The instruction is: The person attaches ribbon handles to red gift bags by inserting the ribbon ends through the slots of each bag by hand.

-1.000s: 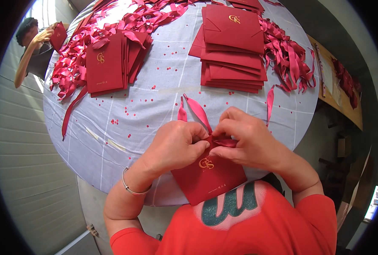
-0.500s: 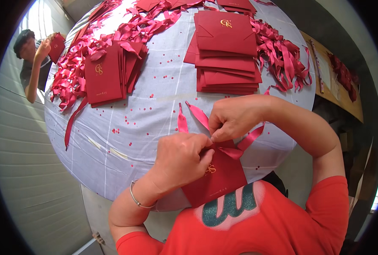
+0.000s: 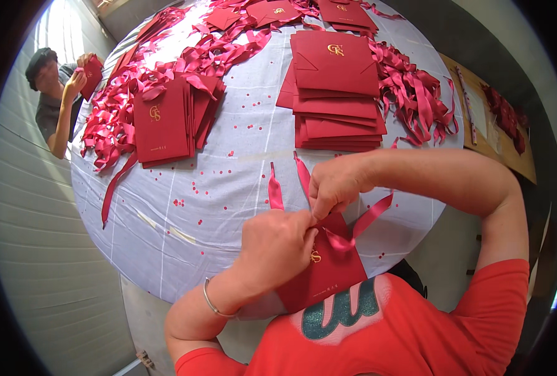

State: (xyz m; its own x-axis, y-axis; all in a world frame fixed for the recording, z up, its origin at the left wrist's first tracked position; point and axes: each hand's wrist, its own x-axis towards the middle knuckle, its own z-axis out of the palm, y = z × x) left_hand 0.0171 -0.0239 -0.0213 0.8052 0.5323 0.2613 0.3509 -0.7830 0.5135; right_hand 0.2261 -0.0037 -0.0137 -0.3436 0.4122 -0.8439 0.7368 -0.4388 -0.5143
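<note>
A flat red paper bag (image 3: 336, 271) with gold lettering lies at the near edge of the table, against my shirt. Both my hands meet over its upper part. My left hand (image 3: 277, 243), a bracelet on its wrist, is closed in a pinch. Touching it at the fingertips, my right hand (image 3: 336, 187) is also closed, curled downward. They pinch pink satin ribbon at the bag's top; the exact grip is hidden by the fingers. Two ribbon ends (image 3: 275, 191) stick out beyond the hands. Another ribbon length (image 3: 371, 218) curves across the bag's right side.
A stack of red bags (image 3: 336, 81) stands ahead, beside a heap of pink ribbons (image 3: 416, 94). More bags (image 3: 161, 125) and ribbons (image 3: 103, 135) lie at left. Small red dots dot the tablecloth (image 3: 166, 250). A co-worker (image 3: 56, 94) at far left holds a red bag.
My hands stay pinched together over the bag, with small finger shifts. The ribbon on the right now hangs lower and straighter across the bag. The whole view has shifted slightly.
</note>
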